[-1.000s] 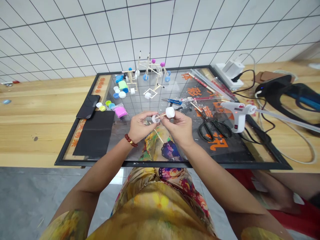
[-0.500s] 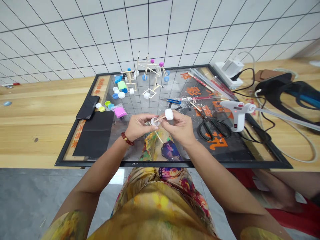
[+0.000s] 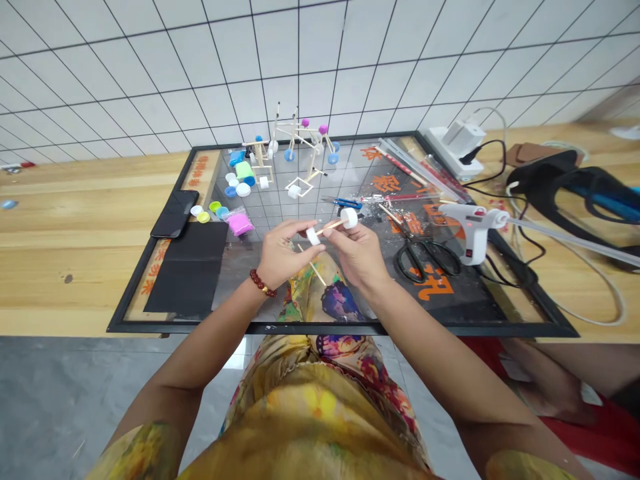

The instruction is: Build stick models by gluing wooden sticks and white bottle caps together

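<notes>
My left hand (image 3: pixel 284 252) pinches a white bottle cap (image 3: pixel 313 236) by its rim between thumb and fingers. A thin wooden stick (image 3: pixel 332 227) runs from that cap to a second white cap (image 3: pixel 349 218) at its other end. My right hand (image 3: pixel 361 255) is closed on the stick near the second cap, fingertips partly hidden behind it. Another thin stick (image 3: pixel 312 265) lies on the glass below my hands. Farther back stand small stick models (image 3: pixel 300 137) with caps for wheels and pink balls on top.
Colored caps (image 3: pixel 243 190) and a pink clay packet (image 3: pixel 240 223) lie left, beside a phone (image 3: pixel 175 213) and black sheet (image 3: pixel 190 267). To the right are black scissors (image 3: pixel 427 257), a blue cutter (image 3: pixel 345 203), a white glue gun (image 3: pixel 473 227) and a power strip (image 3: pixel 455 150).
The left cap has turned from facing up to standing more on edge. The right-hand cap and stick have shifted slightly right and up.
</notes>
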A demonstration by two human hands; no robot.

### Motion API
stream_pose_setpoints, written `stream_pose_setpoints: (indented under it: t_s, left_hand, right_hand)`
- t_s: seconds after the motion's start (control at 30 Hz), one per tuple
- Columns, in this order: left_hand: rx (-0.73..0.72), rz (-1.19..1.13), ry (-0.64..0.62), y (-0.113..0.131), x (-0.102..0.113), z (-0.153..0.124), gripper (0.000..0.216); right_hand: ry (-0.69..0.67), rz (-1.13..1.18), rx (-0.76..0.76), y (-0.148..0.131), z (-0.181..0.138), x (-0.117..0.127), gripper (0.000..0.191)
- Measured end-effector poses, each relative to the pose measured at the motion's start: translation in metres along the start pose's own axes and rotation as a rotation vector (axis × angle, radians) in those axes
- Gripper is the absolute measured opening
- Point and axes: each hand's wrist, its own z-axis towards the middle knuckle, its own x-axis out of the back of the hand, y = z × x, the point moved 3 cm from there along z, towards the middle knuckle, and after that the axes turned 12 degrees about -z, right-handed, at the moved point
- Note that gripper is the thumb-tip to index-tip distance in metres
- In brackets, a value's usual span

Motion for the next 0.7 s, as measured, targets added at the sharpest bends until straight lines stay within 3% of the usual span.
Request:
stream_pose_setpoints:
  t_s: [0.13, 0.23, 0.43, 0.7]
  left_hand:
    - [-0.134, 0.135, 0.011, 0.010, -0.003, 0.001, 0.066]
    - [-0.178, 0.132, 0.044, 0.011, -0.002, 0.000, 0.061]
    - [-0.063, 0.015, 0.066, 0.009, -0.002, 0.000, 0.025]
    - [0.038, -0.055, 0.092, 0.009, -0.002, 0.001, 0.022]
  right_hand:
    - [-0.054, 0.256, -0.297, 0.009, 0.006, -0.004, 0.031]
    - [-0.056, 0.326, -0.377, 0.015, 0.008, -0.003, 0.034]
    - [-0.053, 0.249, -0.362, 0.030, 0.013, 0.004, 0.031]
    - [-0.066, 0.089, -0.239, 0.035, 0.017, 0.009, 0.031]
